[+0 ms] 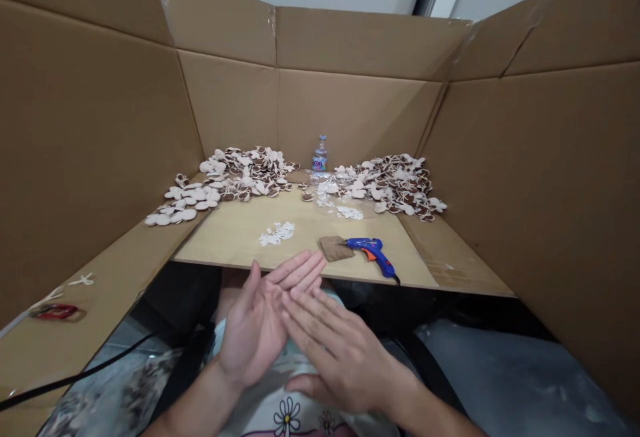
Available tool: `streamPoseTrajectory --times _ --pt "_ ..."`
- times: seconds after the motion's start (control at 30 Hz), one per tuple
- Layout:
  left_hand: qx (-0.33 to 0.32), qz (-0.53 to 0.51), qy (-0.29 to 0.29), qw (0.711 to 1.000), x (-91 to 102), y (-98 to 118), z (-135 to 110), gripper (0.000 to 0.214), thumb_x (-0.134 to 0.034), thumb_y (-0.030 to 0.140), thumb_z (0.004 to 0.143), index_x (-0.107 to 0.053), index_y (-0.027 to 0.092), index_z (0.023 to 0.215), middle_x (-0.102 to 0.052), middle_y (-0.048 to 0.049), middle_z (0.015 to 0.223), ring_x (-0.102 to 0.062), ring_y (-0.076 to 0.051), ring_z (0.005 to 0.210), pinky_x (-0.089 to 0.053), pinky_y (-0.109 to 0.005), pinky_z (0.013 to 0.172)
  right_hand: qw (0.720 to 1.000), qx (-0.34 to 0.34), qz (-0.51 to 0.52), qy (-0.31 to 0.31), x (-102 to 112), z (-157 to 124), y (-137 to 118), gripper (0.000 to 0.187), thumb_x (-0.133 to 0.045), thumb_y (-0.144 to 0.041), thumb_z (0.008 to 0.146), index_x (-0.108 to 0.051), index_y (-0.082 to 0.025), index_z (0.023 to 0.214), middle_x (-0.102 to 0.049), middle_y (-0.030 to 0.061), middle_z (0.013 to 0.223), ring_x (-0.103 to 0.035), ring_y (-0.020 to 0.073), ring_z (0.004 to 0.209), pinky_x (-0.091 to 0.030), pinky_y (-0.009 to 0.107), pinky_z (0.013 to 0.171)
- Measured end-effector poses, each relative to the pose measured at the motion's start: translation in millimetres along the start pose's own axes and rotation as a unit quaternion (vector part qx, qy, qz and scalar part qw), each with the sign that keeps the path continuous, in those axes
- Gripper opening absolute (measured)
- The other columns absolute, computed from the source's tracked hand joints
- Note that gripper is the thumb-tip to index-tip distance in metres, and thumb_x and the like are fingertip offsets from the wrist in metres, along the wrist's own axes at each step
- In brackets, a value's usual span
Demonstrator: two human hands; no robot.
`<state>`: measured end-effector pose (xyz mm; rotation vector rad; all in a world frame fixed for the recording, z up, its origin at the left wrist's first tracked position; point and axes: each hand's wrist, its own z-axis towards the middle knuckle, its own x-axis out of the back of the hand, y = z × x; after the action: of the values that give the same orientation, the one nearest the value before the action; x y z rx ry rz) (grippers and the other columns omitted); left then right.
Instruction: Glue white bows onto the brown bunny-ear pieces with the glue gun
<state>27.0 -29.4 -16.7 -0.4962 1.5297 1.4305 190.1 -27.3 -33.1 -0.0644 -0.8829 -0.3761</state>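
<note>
My left hand (263, 323) is open, palm up, its fingers stretched out in front of the table's near edge. Across its fingers lies my right hand (340, 337), palm down with straight fingers, touching the left. Nothing shows in either hand, though the space between them is hidden. Just beyond them on the wooden board (230, 230) lie a blue glue gun (370, 249) with an orange trigger, its nozzle over a brown square pad (336, 248), and a small heap of white pieces (277, 233).
Piles of white and brown felt shapes lie at the back left (250, 173) and back right (395, 183). Between them stands a water bottle (320, 155) near more white pieces (349, 212). Red-handled snips (56, 311) lie at left. Cardboard walls (360, 107) enclose three sides.
</note>
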Motion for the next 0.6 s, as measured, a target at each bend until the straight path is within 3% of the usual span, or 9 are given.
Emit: streamPoseTrajectory --times 0.13,0.2,0.33,0.4,0.53,0.6 --pt "0.001 -0.024 -0.013 1.0 -1.8 1 0 0.069 -0.028 0.057 0.095 -0.06 0.004 0.127 -0.052 -0.0172 0.14 -0.043 -0.024 0.135 -0.029 -0.033 0.115 0.998 0.044 0.05 0.011 3 1 -2 0.047 -0.052 -0.039 0.093 -0.058 -0.004 0.125 -0.062 0.0125 0.128 -0.047 0.0208 0.132 -0.039 0.034 0.112" --pt "0.001 -0.042 -0.021 0.999 -2.4 1 0 0.069 -0.027 0.056 0.095 -0.06 0.004 0.127 -0.052 -0.0171 0.14 -0.043 -0.024 0.135 -0.032 -0.032 0.113 0.994 0.029 0.092 0.052 3 -4 1 0.046 -0.052 -0.031 0.093 -0.052 -0.01 0.134 -0.066 0.0097 0.125 -0.051 0.0188 0.128 -0.043 0.034 0.109" --pt "0.01 -0.074 -0.044 0.996 -3.1 -1 1 0.07 -0.025 0.055 0.096 -0.059 0.003 0.127 -0.052 -0.0174 0.14 -0.043 -0.024 0.135 -0.035 -0.032 0.112 0.955 -0.124 0.155 0.222 -4 -18 11 0.06 -0.061 -0.015 0.086 -0.043 -0.023 0.142 -0.062 0.0089 0.13 -0.058 0.0246 0.121 -0.052 0.046 0.101" --pt "0.02 -0.078 -0.051 0.995 -3.4 -3 1 0.071 -0.024 0.056 0.096 -0.06 0.003 0.126 -0.053 -0.0172 0.139 -0.043 -0.024 0.135 -0.034 -0.033 0.112 0.931 -0.181 0.173 0.265 -8 -22 17 0.065 -0.069 -0.017 0.081 -0.045 -0.024 0.141 -0.058 0.0115 0.134 -0.057 0.0293 0.122 -0.052 0.051 0.1" --pt "0.043 -0.064 -0.053 0.996 -3.8 -6 0 0.073 -0.021 0.057 0.095 -0.059 0.003 0.127 -0.054 -0.0169 0.138 -0.044 -0.024 0.135 -0.034 -0.033 0.112 0.934 -0.198 0.193 0.228 -6 -20 27 0.077 -0.077 -0.032 0.076 -0.041 -0.02 0.143 -0.049 0.0148 0.143 -0.047 0.0327 0.131 -0.043 0.056 0.107" --pt "0.055 -0.054 -0.051 0.996 -3.8 -8 -2 0.074 -0.021 0.058 0.095 -0.059 0.002 0.127 -0.056 -0.0172 0.137 -0.046 -0.024 0.133 -0.035 -0.034 0.112 0.936 -0.199 0.201 0.21 -2 -18 30 0.073 -0.076 -0.03 0.077 -0.044 -0.021 0.141 -0.047 0.014 0.144 -0.047 0.0314 0.131 -0.041 0.054 0.108"
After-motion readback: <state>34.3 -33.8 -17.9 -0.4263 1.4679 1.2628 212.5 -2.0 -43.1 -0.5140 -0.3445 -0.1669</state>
